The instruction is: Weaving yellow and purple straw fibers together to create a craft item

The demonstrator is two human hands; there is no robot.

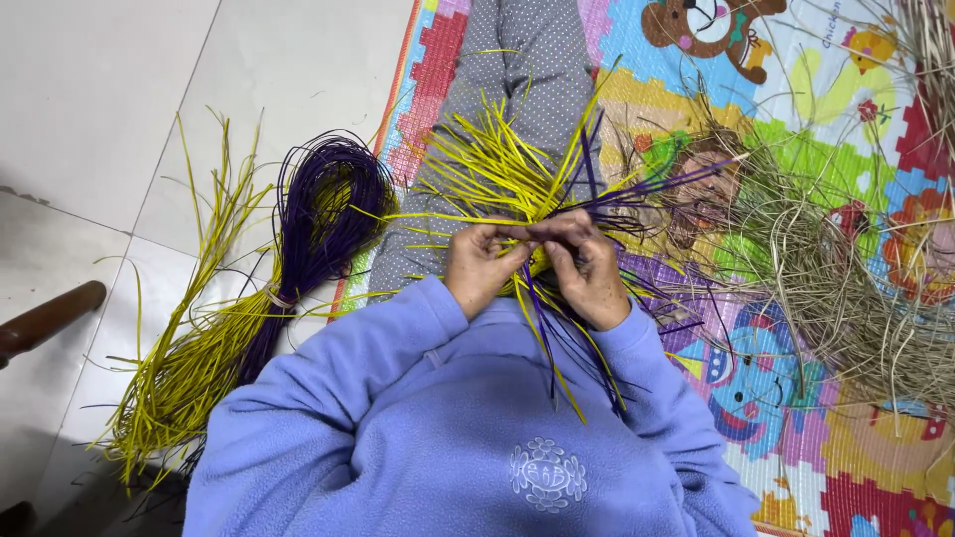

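Observation:
My left hand (479, 264) and my right hand (587, 270) meet at the middle of a half-woven piece of yellow and purple strips (517, 184). Both hands pinch the strips where they cross, thumbs and fingertips touching. Yellow strips fan out away from me over my grey dotted trouser leg (517, 89). Purple and yellow ends (567, 358) hang down toward my light purple sweater (458, 438). The crossing point itself is hidden under my fingers.
A tied bundle of purple strips (323, 214) and a bundle of yellow strips (194, 338) lie on the white tiled floor at left. A heap of pale dry straw (846, 288) covers the colourful play mat (796, 398) at right. A dark wooden handle (45, 318) pokes in at far left.

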